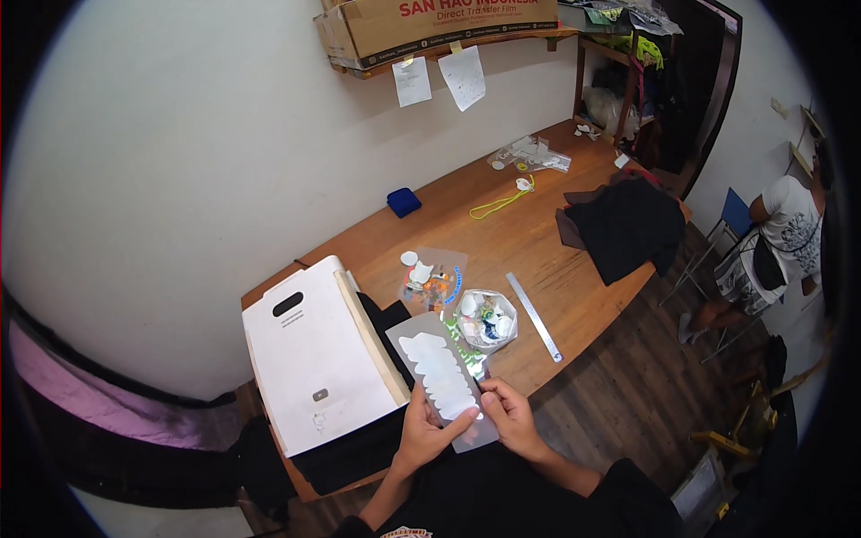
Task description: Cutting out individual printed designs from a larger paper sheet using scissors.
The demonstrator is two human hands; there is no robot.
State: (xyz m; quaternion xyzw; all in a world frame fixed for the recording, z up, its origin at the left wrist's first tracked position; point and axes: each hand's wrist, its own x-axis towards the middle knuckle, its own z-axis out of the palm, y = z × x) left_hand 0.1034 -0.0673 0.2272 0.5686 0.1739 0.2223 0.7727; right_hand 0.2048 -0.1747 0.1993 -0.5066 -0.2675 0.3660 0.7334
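In front of me I hold a translucent sheet of transfer film (439, 381) with a white, scallop-edged print on it. My left hand (424, 432) grips its lower left side, the thumb lying across the print. At the lower right edge, my right hand (509, 420) pinches the sheet between thumb and fingers. Just beyond the film stands a white bowl-shaped container (487, 336) with crumpled white and coloured scraps in it. Part of a green-patterned film (468, 355) shows between the held sheet and the container. Another clear film with coloured prints (439, 285) lies farther back.
A white flat-topped machine (314, 359) occupies the table's left. Right of the container is a metal ruler (535, 318). Dark folded cloth (623, 224), a yellow-green cord (502, 204) and a blue box (404, 202) lie farther back. Another person (780, 233) is at the far right.
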